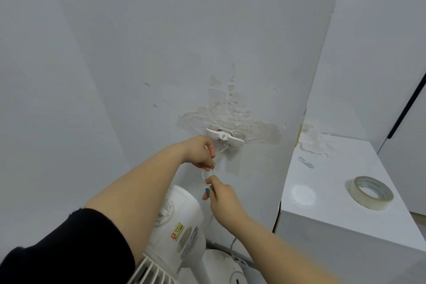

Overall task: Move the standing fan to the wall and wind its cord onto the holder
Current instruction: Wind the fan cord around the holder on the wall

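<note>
The white standing fan (177, 221) stands close against the wall, its motor housing and part of its grille showing at the bottom. A white cord holder (224, 137) is stuck on the wall above it, with a few turns of cord around it. The thin white cord (204, 177) runs down from the holder in a loop. My left hand (200, 152) pinches the cord just below and left of the holder. My right hand (221, 198) grips the loop lower down, in front of the fan's motor housing.
The wall around the holder has peeled paint and tape patches (232, 113). A white cabinet top (327, 187) at the right carries a roll of clear tape (370, 192) and a small grey piece (306, 162). The fan's round base (221, 265) lies below.
</note>
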Available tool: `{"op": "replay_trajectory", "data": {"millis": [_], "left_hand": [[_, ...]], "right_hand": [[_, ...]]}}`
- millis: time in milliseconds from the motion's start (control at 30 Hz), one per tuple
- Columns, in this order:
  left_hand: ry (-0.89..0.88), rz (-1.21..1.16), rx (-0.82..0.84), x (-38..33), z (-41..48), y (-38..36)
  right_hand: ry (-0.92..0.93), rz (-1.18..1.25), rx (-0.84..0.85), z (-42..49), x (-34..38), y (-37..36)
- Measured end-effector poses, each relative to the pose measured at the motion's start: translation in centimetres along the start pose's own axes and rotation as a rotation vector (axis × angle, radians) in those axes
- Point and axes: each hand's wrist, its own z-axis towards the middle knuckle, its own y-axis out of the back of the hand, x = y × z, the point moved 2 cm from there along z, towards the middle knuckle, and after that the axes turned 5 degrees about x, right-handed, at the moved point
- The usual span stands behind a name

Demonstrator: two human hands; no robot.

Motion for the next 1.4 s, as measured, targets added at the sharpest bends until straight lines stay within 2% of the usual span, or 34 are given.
{"op": "replay_trajectory", "data": {"millis": [200, 333, 467, 667, 900, 1167, 1400], "left_hand": [[-0.085, 0.430, -0.004, 0.3, -0.7, 0.4], [-0.097, 0.496, -0.031, 0.2, -0.5, 0.5], [-0.147, 0.415, -0.132, 0.8, -0.3, 1.1], [-0.173, 0.066, -0.379, 1.3, -0.8, 2.6], [-0.123, -0.142, -0.616, 1.2, -0.6, 3.1], [-0.148, 0.031, -0.772, 0.0, 0.4, 3.3], [-0.090, -0.069, -0.805, -0.2, 0.2, 3.3]], "right_hand": [[0.023, 0.223, -0.113, -0.1, -0.3, 3.3], [-0.021, 0.379, -0.136, 0.0, 0.0, 5.4], [-0.023, 0.416, -0.184, 0.1, 0.1, 7.7], [0.025, 0.454, -0.277, -0.9, -1.3, 11.0], [0.167, 0.333, -0.409, -0.3, 0.6, 11.8], [0.251, 0.229, -0.539, 0.7, 2.5, 12.8], [0.243, 0.200, -0.597, 0.6, 1.6, 12.7]]}}
